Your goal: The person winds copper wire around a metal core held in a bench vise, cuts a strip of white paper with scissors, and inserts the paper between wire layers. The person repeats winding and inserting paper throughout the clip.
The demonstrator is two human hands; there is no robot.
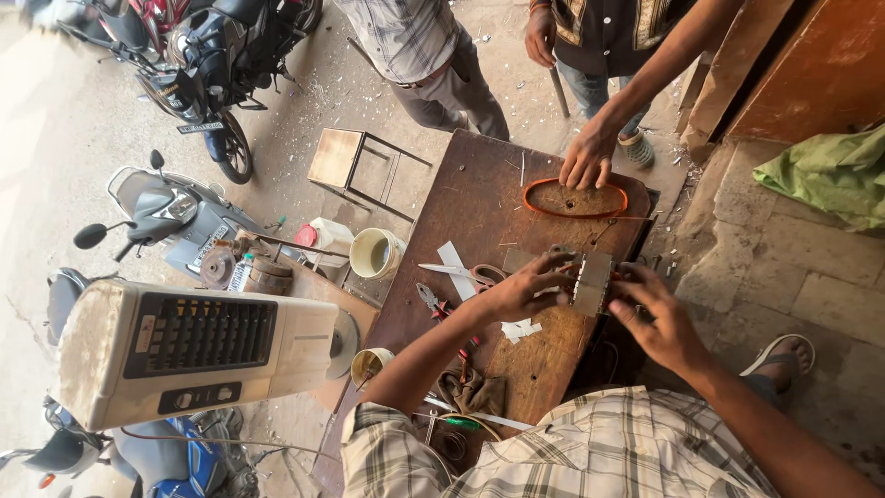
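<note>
Both hands on grey metal block (592, 281) at far edge of wooden bench (479, 184): left hand (524, 290) steadies near side, fingers curled against it; right hand (656, 318) grips other side, fingers spread. Scissors (461, 272), pliers (430, 300) within reach. Another person's hand (587, 159) pins orange wire loop (576, 198) flat

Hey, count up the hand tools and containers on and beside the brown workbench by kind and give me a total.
Scissors: 1
Pliers: 1
Round tubs or cups (white tub, small cup): 2
White jug with red cap: 1
Total: 5
</note>
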